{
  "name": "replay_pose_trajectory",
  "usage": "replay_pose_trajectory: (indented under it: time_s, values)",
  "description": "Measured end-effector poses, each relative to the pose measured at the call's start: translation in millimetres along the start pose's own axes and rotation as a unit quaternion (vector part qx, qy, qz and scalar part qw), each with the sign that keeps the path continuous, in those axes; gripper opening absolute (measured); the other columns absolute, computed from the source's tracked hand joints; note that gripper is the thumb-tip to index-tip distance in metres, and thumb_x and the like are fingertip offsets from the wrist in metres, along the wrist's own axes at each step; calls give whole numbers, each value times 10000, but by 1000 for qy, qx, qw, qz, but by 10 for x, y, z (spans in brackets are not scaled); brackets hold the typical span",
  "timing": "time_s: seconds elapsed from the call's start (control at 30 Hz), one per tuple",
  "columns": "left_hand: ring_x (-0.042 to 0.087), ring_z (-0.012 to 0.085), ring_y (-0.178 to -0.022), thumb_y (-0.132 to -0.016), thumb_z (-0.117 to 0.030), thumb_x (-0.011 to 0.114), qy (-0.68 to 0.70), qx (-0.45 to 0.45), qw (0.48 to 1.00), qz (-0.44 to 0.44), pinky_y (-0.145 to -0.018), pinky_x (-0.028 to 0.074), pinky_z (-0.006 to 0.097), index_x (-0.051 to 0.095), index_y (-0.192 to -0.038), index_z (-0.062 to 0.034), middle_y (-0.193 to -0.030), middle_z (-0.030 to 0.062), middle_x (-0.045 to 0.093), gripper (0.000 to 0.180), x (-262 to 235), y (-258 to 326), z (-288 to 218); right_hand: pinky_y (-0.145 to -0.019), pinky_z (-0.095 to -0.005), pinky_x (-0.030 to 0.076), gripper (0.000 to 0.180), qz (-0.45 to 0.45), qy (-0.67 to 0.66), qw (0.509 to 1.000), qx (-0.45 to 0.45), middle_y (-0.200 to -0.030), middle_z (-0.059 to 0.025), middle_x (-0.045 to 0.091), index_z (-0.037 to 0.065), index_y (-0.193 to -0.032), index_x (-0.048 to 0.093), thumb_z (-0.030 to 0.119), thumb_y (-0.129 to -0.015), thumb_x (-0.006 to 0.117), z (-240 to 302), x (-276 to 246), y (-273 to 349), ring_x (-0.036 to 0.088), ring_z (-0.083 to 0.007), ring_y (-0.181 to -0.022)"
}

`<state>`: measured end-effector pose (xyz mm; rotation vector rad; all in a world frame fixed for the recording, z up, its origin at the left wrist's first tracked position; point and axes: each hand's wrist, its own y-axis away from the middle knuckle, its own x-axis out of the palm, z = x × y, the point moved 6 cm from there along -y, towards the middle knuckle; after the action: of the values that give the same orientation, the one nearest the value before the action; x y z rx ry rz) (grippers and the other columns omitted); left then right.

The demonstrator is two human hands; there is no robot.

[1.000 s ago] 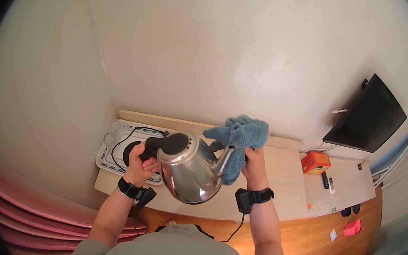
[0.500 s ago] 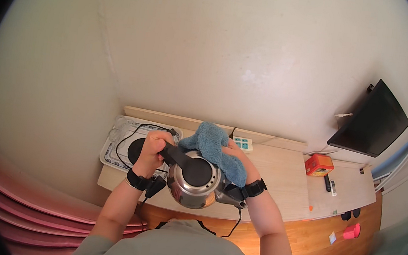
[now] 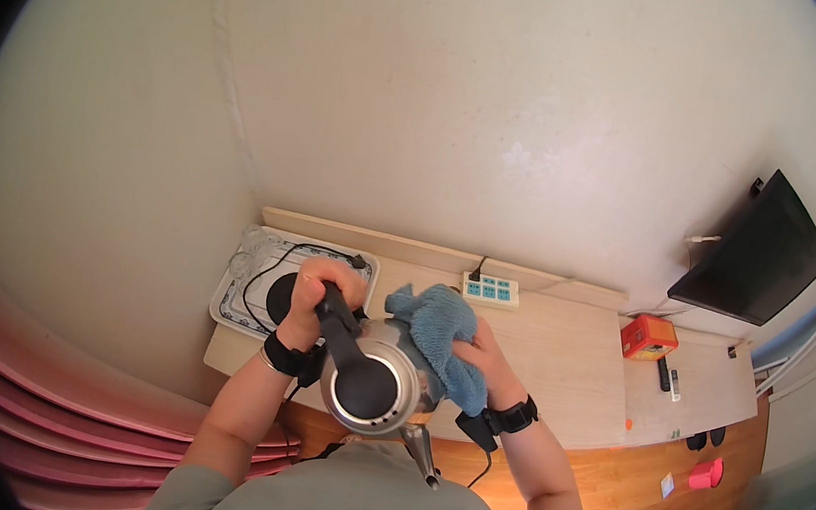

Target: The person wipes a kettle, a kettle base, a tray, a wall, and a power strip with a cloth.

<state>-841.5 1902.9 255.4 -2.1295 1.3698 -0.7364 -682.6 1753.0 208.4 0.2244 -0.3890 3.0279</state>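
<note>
A steel kettle (image 3: 377, 330) with a black lid and black handle hangs in front of me, tilted so its lid faces up and toward my body. Its spout points down to the lower right. My left hand (image 3: 321, 297) is closed round the handle. In my right hand (image 3: 489, 360) is a blue cloth (image 3: 444, 338), pressed against the kettle's right side. The fingertips of that hand are partly hidden by the cloth's folds.
A white tray (image 3: 221, 304) with a black round base and a cord lies at the desk's left. A power strip (image 3: 491, 290) sits near the back wall. Further right are a red box (image 3: 649, 338), remotes and a wall screen (image 3: 759, 250). Stacked pink chairs (image 3: 59, 407) stand lower left.
The kettle has tipped toward my body, its lid and spout swinging lower. My right hand and the cloth have shifted down and right along its side. My left hand keeps the handle.
</note>
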Motion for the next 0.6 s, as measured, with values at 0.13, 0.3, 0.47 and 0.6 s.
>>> replay_pose_trajectory:
  time_s: [0.13, 0.3, 0.47, 0.6]
  values:
    - [551, 250, -542, -848, -748, 476, -255, 61, 963, 54, -517, 390, 332, 502, -616, -38, -598, 88, 540, 747, 242, -15, 32, -884, -297, 475, 433, 64, 127, 990, 21, -1066, -103, 679, -44, -1174, 616, 238, -852, 683, 334, 204, -255, 602, -149, -967]
    - [538, 214, -535, -944, -623, 409, -292, 83, 952, -27, -520, 396, 319, 520, -625, -31, -574, 68, 528, 681, 182, -133, -7, -902, -288, 484, 410, 97, 48, 988, 108, -1105, -82, 676, -18, -1208, 621, 230, -885, 665, 138, 92, -513, 617, -141, -980]
    - [507, 135, -544, -993, -534, 402, 23, -25, 984, -175, -539, 427, 287, 552, -689, -63, -578, 32, 519, 580, -381, -42, 437, -928, -268, 501, 428, 10, 38, 999, 25, -1244, -57, 615, 30, -1361, 513, 202, -975, 579, -419, -207, -344, 611, -133, -1046]
    - [465, 109, -492, -1007, -495, 457, 41, -71, 899, -431, -500, 406, 262, 545, -737, -85, -551, 1, 466, 499, -647, 94, 509, -900, -318, 529, 381, -144, -342, 927, 62, -1206, -52, 614, 76, -1362, 504, 230, -1015, 536, -806, -169, -203, 610, -156, -1011]
